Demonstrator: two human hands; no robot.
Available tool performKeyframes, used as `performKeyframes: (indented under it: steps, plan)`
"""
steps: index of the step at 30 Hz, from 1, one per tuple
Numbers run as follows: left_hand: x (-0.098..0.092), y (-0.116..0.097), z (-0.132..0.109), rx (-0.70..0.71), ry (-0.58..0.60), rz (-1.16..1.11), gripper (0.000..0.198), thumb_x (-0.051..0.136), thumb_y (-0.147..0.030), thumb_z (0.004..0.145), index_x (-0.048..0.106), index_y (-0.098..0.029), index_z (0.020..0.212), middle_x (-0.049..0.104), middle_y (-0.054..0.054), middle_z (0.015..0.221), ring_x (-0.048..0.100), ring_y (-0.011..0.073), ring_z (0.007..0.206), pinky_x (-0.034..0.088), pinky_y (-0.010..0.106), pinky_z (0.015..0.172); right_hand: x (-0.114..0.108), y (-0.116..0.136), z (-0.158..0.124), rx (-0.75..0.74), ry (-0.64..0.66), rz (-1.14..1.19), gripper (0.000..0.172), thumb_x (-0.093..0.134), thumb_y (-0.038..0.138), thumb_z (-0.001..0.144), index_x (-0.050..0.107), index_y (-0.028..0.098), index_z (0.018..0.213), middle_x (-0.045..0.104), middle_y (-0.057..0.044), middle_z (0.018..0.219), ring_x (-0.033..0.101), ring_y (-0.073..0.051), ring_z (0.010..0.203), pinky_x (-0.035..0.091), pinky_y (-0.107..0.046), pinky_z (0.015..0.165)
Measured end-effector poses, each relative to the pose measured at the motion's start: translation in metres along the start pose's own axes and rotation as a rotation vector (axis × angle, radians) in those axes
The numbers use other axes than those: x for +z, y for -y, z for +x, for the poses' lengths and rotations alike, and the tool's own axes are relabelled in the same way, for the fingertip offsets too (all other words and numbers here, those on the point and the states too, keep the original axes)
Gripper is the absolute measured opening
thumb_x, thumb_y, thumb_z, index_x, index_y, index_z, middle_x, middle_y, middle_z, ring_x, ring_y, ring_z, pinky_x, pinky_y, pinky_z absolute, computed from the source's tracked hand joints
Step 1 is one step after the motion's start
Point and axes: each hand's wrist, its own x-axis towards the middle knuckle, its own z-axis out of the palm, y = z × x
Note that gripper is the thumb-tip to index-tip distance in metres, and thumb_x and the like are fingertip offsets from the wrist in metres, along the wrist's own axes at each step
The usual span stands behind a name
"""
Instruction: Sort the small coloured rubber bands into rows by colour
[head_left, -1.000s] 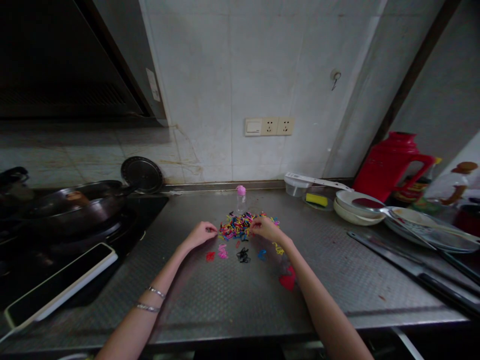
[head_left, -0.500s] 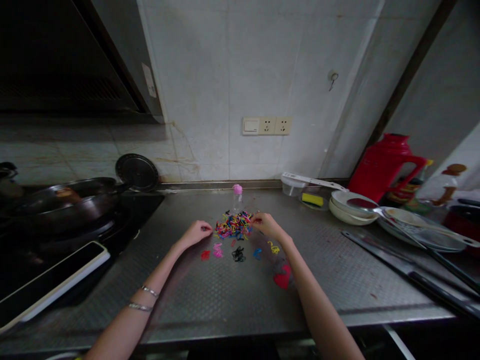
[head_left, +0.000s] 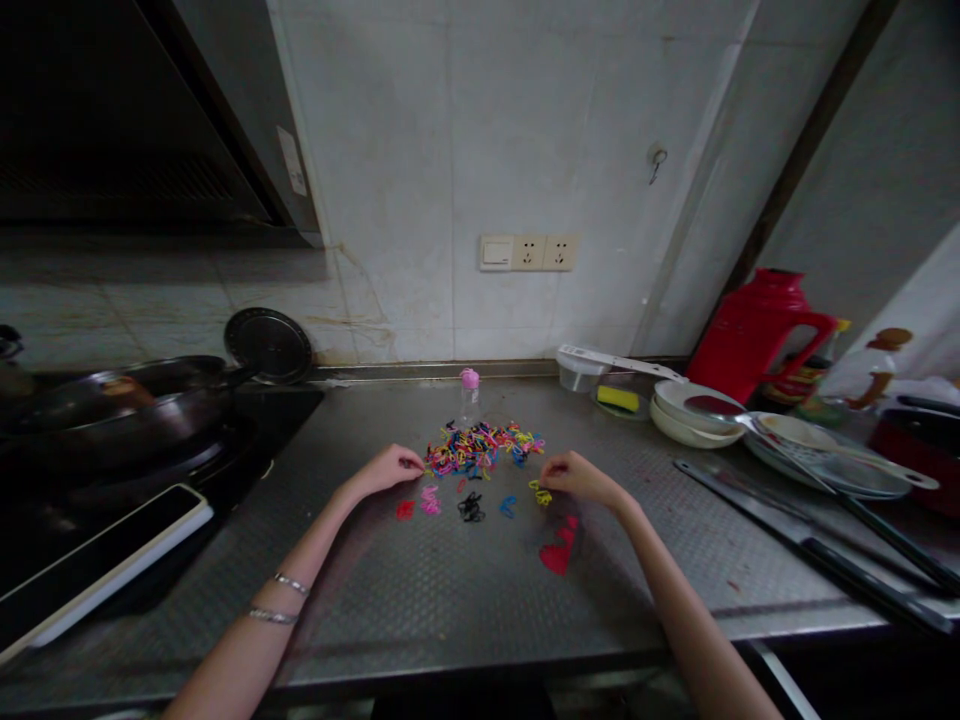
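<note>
A heap of small multicoloured rubber bands (head_left: 480, 447) lies spread on the metal counter. My left hand (head_left: 391, 467) is at the heap's left edge, thumb and fingers pinched together; what they hold, if anything, is too small to make out. At the right, my right hand (head_left: 579, 476) has its closed fingertips on the yellow rubber bands (head_left: 539, 492). In front of the heap lie separate groups: red bands (head_left: 405, 510), pink bands (head_left: 430, 500), black bands (head_left: 471, 507) and blue bands (head_left: 508, 507). Behind it stands a clear bottle with a pink cap (head_left: 470, 379).
A torn red piece (head_left: 557, 555) lies near my right forearm. To the right are a yellow sponge (head_left: 618, 399), stacked bowls (head_left: 694, 430), a red thermos (head_left: 750, 335) and long dark-handled utensils (head_left: 840, 560). On the left are a phone-like slab (head_left: 112, 570) and a pan (head_left: 150, 420) on the stove.
My right hand has moved right and toward me, from the heap to the yellow bands. The heap now reaches farther right. My left hand stays at the heap's left edge.
</note>
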Motion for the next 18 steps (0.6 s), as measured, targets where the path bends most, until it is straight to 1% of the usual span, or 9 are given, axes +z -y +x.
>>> performKeyframes:
  steps: [2,6,11,14,18]
  plan:
    - [0.000,-0.002,0.000,0.000,0.009,0.016,0.024,0.054,-0.028,0.066,0.067,-0.014,0.080,0.066,0.004,0.076,0.057,0.0141,0.068,0.041,0.021,0.063,0.000,-0.006,-0.005,0.030,0.017,0.032,0.018,0.053,0.025,0.065,0.065,0.012,0.069,0.063,-0.002,0.063,0.053,-0.011,0.058,0.040,-0.020,0.055]
    - [0.001,-0.005,-0.001,-0.007,-0.019,0.074,0.026,0.053,-0.028,0.066,0.067,-0.013,0.082,0.064,0.003,0.071,0.054,0.0129,0.062,0.039,0.021,0.058,0.002,-0.012,-0.007,0.054,0.004,0.083,0.018,0.055,0.026,0.063,0.065,0.012,0.069,0.063,-0.002,0.063,0.053,-0.011,0.057,0.040,-0.020,0.055]
    - [0.004,-0.007,-0.001,0.029,-0.054,0.124,0.024,0.051,-0.028,0.068,0.067,-0.014,0.080,0.065,0.004,0.072,0.055,0.0133,0.064,0.039,0.021,0.061,0.000,-0.014,-0.008,0.088,-0.030,0.145,0.026,0.059,0.032,0.062,0.064,0.011,0.077,0.060,-0.001,0.060,0.052,-0.011,0.054,0.038,-0.020,0.050]
    - [0.006,-0.006,0.000,0.034,-0.083,0.162,0.023,0.050,-0.028,0.069,0.067,-0.014,0.076,0.065,0.004,0.071,0.055,0.0136,0.063,0.039,0.021,0.061,-0.001,-0.015,-0.010,0.084,-0.070,0.161,0.028,0.058,0.033,0.063,0.063,0.011,0.080,0.061,-0.002,0.064,0.053,-0.011,0.057,0.039,-0.020,0.052]
    - [0.007,-0.005,0.001,0.039,-0.095,0.196,0.022,0.049,-0.029,0.069,0.066,-0.015,0.072,0.064,0.003,0.069,0.055,0.0132,0.063,0.038,0.020,0.060,-0.003,-0.017,-0.011,0.069,-0.140,0.132,0.027,0.055,0.033,0.066,0.064,0.012,0.081,0.063,-0.003,0.070,0.056,-0.014,0.066,0.042,-0.023,0.060]
